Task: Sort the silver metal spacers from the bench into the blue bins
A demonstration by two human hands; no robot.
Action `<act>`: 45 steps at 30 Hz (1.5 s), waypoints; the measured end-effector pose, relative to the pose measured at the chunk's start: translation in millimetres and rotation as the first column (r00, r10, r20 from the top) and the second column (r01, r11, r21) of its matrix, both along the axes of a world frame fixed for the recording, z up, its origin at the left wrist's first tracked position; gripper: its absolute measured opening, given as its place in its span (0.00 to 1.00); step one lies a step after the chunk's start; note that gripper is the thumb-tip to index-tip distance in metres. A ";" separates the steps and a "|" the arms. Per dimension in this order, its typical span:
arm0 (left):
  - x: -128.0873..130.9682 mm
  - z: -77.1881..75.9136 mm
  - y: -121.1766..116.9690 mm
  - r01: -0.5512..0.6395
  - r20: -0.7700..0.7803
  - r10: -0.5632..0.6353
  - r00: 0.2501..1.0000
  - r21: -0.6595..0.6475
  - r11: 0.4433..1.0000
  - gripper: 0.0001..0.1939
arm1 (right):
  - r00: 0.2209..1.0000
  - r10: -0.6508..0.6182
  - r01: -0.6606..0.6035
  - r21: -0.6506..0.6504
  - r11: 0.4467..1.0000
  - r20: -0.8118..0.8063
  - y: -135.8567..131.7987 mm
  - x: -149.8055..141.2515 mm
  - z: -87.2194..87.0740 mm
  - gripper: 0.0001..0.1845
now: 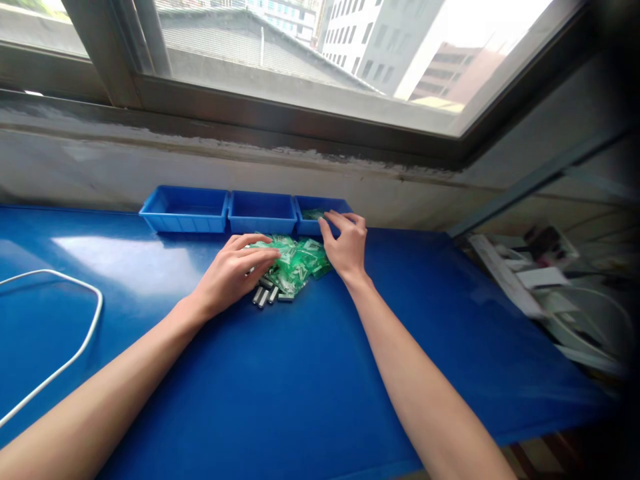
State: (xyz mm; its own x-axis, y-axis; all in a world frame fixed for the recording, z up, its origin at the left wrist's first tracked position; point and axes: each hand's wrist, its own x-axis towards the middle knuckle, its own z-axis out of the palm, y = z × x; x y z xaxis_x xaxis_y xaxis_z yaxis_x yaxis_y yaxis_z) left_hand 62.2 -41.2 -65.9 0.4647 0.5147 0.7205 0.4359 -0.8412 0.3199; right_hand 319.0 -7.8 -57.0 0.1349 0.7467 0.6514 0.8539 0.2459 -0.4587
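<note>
A heap of small green plastic packets (299,257) lies on the blue table in front of the bins, with several small dark metallic pieces (265,294) at its near left side. My left hand (239,268) rests at the heap's left edge, fingers stretched over it and apart from the thumb. Over the near rim of the right blue bin (309,227) is my right hand (349,241), its thumb and fingers apart and nothing visible between them. Inside that bin some green packets (313,214) show; my right hand hides part of it.
The middle blue bin (262,225) and the left blue bin (193,225) stand in a row with the right one, along the wall below the window. A white cable (98,303) curves across the table's left side. Blurred clutter (545,273) lies beyond the right edge.
</note>
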 end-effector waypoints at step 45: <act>2.4 8.8 -8.4 0.086 -0.126 -0.089 0.988 -0.030 0.996 0.24 | 0.826 0.042 -0.080 -0.043 0.996 -0.562 -11.7 3.3 14.5 0.15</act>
